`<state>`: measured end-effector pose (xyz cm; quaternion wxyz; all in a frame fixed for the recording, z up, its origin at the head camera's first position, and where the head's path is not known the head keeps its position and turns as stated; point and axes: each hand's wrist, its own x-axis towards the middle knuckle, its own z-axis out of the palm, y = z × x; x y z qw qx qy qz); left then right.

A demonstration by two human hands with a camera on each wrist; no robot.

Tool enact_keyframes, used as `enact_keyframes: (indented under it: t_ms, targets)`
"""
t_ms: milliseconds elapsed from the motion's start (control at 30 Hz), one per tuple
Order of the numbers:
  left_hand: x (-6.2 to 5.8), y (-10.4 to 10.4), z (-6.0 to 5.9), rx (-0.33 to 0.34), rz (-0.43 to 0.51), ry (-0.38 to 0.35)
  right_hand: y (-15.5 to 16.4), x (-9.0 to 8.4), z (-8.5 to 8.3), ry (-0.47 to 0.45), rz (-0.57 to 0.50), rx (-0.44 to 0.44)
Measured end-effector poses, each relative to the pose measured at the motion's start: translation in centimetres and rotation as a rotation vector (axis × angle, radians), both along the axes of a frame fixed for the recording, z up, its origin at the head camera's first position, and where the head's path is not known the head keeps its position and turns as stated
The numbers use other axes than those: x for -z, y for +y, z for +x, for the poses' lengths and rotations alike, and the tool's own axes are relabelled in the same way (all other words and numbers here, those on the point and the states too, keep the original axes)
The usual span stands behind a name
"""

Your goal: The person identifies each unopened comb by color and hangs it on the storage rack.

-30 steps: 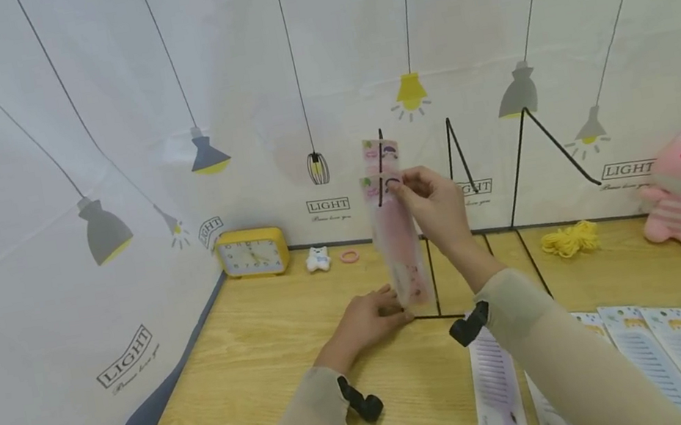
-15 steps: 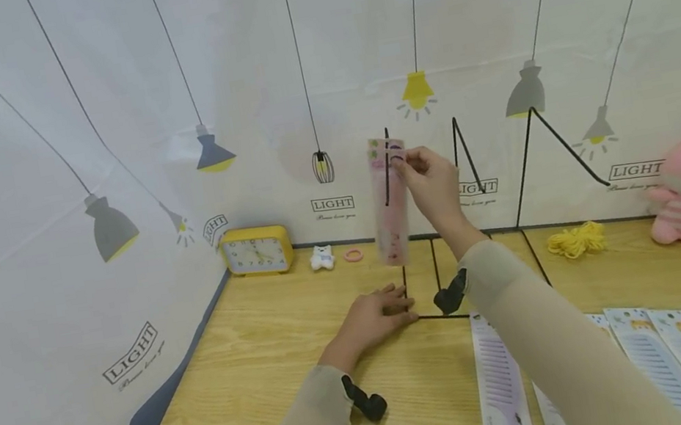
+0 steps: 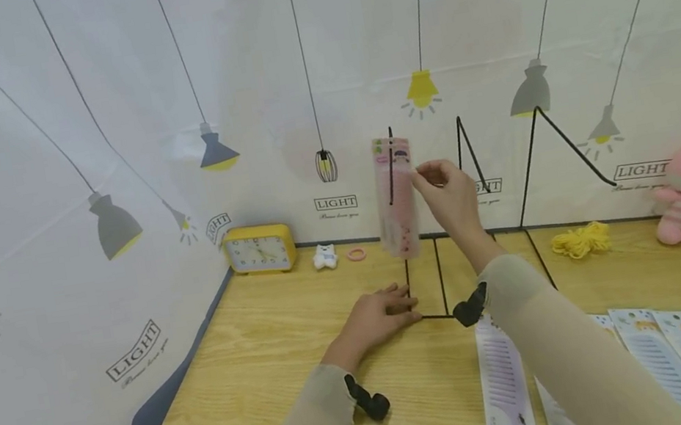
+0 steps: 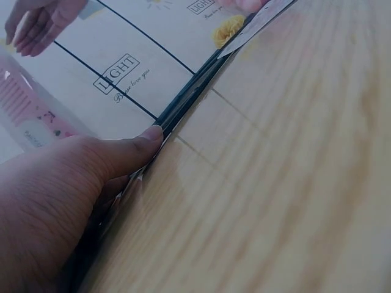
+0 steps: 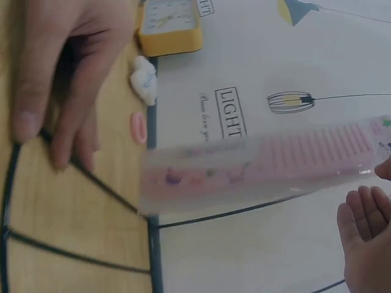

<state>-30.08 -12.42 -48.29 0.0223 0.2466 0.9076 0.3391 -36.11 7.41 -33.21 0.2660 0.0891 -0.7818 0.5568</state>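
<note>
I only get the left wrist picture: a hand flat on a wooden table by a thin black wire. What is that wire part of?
Observer: It is the base of a black wire rack standing on the table; the left hand presses on its front corner.
Visitor: And that pink thing at my picture's edge?
Observer: A pink comb in a clear packet, hanging from a hook at the rack's top.
Visitor: Is the other hand holding it?
Observer: The right hand is just beside the packet's top, fingers loosely curled; it looks clear of it.
Visitor: Are there more combs?
Observer: Yes, several packaged combs lie flat at the table's near right.
</note>
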Motion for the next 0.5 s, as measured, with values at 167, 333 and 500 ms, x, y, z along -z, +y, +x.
enact_keyframes:
  t_ms: [167,333,500]
  targets:
    - [0.1,0.1,-0.1,-0.002,-0.006,0.005,1.7,1.8,1.3,-0.029,0.119,-0.009]
    - [0.3,0.1,-0.3,-0.01,-0.011,0.004,3.3,3.0,3.1,-0.034,0.211,-0.035]
    - [0.4,0.1,-0.3,-0.005,-0.012,-0.009,5.3,3.8,5.1,-0.082,0.233,-0.081]
